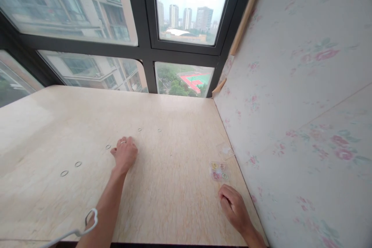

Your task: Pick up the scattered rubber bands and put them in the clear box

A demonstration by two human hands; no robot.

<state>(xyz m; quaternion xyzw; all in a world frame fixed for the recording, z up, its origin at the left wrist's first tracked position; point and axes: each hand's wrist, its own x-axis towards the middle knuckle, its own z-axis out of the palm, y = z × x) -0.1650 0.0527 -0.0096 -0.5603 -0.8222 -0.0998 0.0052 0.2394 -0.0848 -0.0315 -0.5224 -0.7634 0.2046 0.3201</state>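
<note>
Head view: pale, veined surface below a dark window frame.
Left pair: outer ring and inner ring lie flat, near each other, well apart from the left hand.
Cord: white cord, looped at its end, appears in front of the left forearm.
Third ring: thin ring lies just beside the left hand, on its left.
Left hand: narrow, fingers bent down to the surface; a band shows on one finger. Grip contents cannot be determined.
Far rings: near ring and far ring lie beyond the left hand, to its right.
Box: clear box contains coloured rings; located just beyond the right hand.
Clear piece: beyond the box, near the wall.
Right hand: curled closed; contents hidden.
Wall: floral pattern.
</note>
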